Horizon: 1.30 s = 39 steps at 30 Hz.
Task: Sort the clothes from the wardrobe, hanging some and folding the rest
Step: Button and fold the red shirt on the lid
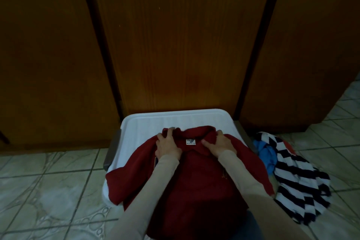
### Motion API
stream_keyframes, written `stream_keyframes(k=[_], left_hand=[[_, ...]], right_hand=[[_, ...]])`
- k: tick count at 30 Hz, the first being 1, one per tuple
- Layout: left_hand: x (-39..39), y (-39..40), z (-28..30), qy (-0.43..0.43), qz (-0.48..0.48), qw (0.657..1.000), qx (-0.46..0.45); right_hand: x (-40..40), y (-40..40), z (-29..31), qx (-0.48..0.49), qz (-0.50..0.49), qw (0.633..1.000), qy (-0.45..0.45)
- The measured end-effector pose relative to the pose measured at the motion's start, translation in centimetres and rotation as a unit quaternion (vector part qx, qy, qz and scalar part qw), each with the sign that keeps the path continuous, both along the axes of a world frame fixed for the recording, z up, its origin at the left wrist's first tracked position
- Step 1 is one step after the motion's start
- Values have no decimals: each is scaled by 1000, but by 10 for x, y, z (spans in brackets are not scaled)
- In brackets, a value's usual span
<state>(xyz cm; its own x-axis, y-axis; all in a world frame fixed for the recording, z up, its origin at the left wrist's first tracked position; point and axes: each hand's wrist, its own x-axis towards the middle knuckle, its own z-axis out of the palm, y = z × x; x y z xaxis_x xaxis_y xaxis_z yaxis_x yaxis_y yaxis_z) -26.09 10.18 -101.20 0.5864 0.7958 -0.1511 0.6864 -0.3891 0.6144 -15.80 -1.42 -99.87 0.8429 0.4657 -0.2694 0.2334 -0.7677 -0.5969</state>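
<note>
Far left and along the bottom: pale marbled floor tiles (48, 177). Dark brown wooden wardrobe doors (175, 35), closed, fill the whole upper frame. Centre, against the doors: white plastic bin lid (175, 118), ribbed, with a grey side handle (112, 149) at its left edge. Dark red polo shirt (185, 185) lies flat across the lid, collar toward the doors, white neck label (190, 141) showing, lower part running off the bottom of the frame. Left hand (166, 145) on the left side of the collar, fingers curled over the fabric edge, gripping it. Right hand (220, 144) on the right side of the collar, thumb and fingers pinching the cloth. Both arms in beige sleeves. Right of the lid, on the tiles: a heap with a blue garment (267, 155) partly under a navy-and-white striped garment (298, 183).
</note>
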Motion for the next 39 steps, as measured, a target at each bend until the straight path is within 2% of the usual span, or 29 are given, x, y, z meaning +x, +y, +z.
stream_keyframes(k=[2,4,7,9,11,14,17,21,24,26,29,33,34,37,39], left_hand=[[-2,2,0,-20,24,999,5],[-6,3,-2,-75,72,995,5],[-14,5,-5,-146,111,983,32],[-15,11,-10,-173,117,978,11],[-15,17,-12,-164,111,980,-25],[-16,23,-11,-139,101,985,-14],[-17,25,-13,-156,106,982,-9],[-20,26,-15,-223,158,961,-45],[-23,27,-14,-265,204,935,-119],[-24,31,-13,-291,227,910,-190],[-23,36,-7,-336,228,853,-327],[-23,40,2,-391,234,744,-489],[-24,43,1,-387,235,726,-518],[-28,50,2,-361,246,704,-560],[-30,52,4,-349,233,713,-562]], right_hand=[[-1,2,1,-28,-15,998,-47],[0,2,1,-60,-14,995,-82],[4,3,2,-58,0,997,-51],[6,3,3,-43,-5,999,-27],[6,1,4,-65,-5,997,-42],[6,1,1,-104,19,989,-102],[6,3,-1,-113,39,986,-116],[3,5,-5,-61,-1,985,-163],[6,6,-7,9,-38,986,-163],[11,3,-5,74,-78,987,-123],[17,-1,-2,158,-138,977,-38],[28,-6,5,247,-228,932,133],[29,-8,8,269,-236,915,185],[28,-13,15,335,-258,855,298],[29,-15,14,358,-277,818,356]])
